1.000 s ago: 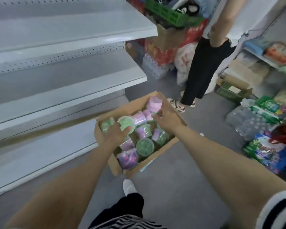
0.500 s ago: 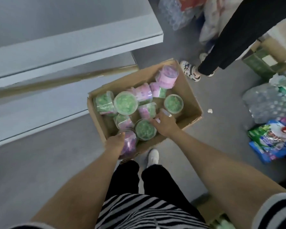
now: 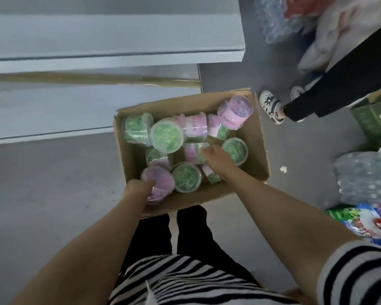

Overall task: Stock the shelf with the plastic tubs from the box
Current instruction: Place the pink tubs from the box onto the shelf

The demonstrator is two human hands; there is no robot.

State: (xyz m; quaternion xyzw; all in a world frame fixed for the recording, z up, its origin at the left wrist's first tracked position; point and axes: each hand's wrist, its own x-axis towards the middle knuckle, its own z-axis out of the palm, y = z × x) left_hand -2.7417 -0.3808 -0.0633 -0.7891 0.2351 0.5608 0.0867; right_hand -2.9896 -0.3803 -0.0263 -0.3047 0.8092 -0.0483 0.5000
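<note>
- Reaching into the box (image 3: pixel 259 148) w/ both arms now. A sec ago each held a tub up over it, and both those tubs are back lying inside, so nothing went to the shelf (image 3: pixel 75 106) in this stretch.
- Left grip (image 3: pixel 139 188): let go of the green-lid tub (image 3: pixel 167 135), which now lies at the far-left end, lid facing cam. It has dropped to the near-left corner and is clamped on the purple tub (image 3: pixel 161 183), thumb on the lid and fingers curled round the near side, mostly hidden.
- Right grip (image 3: pixel 218 157): released the pink tub (image 3: pixel 235 113), now tilted in the far-right corner. It has since come to mid-box, and its fingertips touch a pink-label tub (image 3: pixel 193 151) lying on its side. Blurred, so can't tell if the fingers are apart or closed round it.
- Cam has tipped down too: the upper shelves are gone from view. Only the lower boards show, bare where visible, just beyond the box on the floor (image 3: pixel 53 194).
- Meaning, imo: looks like a re-pick, swapping for nearer tubs. The purple tub is secured but not lifted yet; the right-side pick is prob not settled.
- Ten or so tubs are in the box, piled loose, several on their sides, so stocking looks at an early stage.
- Watch: a second person's legs (image 3: pixel 339 89) stand just beside the box's far-right end. Bottle packs (image 3: pixel 365 177) sit off to the right, apart.
</note>
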